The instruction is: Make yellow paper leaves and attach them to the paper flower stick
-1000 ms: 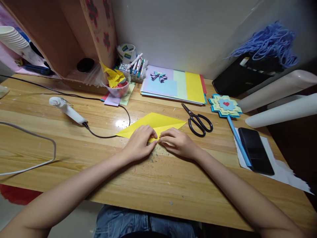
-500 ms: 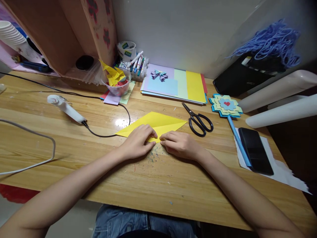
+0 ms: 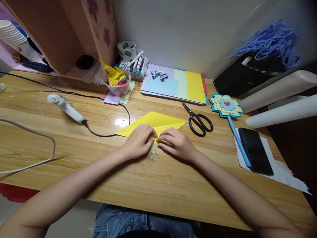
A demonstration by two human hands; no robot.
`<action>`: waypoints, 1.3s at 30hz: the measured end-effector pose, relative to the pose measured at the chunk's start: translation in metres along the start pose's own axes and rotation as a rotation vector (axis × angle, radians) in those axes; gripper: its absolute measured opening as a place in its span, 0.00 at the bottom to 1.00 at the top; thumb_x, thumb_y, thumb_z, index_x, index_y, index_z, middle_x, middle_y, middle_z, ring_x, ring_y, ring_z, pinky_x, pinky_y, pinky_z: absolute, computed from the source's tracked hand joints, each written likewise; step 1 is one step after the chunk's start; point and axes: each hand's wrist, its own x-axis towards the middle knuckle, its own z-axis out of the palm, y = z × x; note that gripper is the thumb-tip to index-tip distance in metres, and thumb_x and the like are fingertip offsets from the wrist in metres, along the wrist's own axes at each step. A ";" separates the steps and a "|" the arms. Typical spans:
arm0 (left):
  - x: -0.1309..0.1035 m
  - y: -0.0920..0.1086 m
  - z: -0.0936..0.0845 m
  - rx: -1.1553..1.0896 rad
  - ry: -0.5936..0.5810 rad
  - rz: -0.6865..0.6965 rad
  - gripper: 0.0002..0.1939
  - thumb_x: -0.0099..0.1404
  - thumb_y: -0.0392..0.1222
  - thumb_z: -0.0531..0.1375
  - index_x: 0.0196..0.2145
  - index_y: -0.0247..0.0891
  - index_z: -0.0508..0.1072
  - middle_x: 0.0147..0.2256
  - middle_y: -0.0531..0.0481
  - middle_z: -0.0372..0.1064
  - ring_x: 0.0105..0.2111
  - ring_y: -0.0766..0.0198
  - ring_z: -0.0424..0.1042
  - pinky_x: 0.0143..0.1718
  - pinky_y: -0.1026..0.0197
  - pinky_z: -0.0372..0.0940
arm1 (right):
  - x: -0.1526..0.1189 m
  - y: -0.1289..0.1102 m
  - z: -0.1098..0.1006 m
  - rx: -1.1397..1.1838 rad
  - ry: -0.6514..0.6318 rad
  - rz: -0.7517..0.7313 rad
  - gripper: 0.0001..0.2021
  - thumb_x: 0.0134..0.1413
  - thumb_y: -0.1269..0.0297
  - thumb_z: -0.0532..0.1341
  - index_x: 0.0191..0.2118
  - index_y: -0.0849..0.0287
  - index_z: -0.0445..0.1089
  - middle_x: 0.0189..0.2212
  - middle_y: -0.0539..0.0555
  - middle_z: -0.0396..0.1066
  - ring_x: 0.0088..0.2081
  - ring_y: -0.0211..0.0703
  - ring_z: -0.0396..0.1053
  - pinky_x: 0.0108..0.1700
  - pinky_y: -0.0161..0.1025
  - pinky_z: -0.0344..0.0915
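A folded yellow paper (image 3: 151, 120) lies flat on the wooden table, its pointed ends reaching left and right. My left hand (image 3: 140, 140) is closed on its near edge, thumb and fingers pinched at the lower corner. Right beside it, my right hand (image 3: 177, 142) has curled fingers pressed together at the same corner. The fingertips of both hands almost meet and hide part of the near edge. Black-handled scissors (image 3: 198, 120) rest just right of the paper's right tip.
A white glue gun (image 3: 66, 109) with a black cable lies at the left. Behind are a plastic cup (image 3: 119, 87) of folded paper and coloured sheets (image 3: 193, 86). A paper flower (image 3: 226, 105) and a phone (image 3: 256, 150) lie at the right.
My right hand has shifted slightly left, its fingers now closer to my left fingertips at the near corner. My left hand and the paper have hardly moved.
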 end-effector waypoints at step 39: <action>0.002 0.004 0.005 0.033 -0.001 -0.044 0.06 0.58 0.39 0.54 0.35 0.39 0.64 0.33 0.49 0.63 0.35 0.59 0.61 0.35 0.57 0.57 | 0.014 -0.016 0.007 0.374 0.109 0.452 0.05 0.46 0.74 0.60 0.28 0.56 0.66 0.35 0.51 0.63 0.42 0.44 0.61 0.47 0.46 0.57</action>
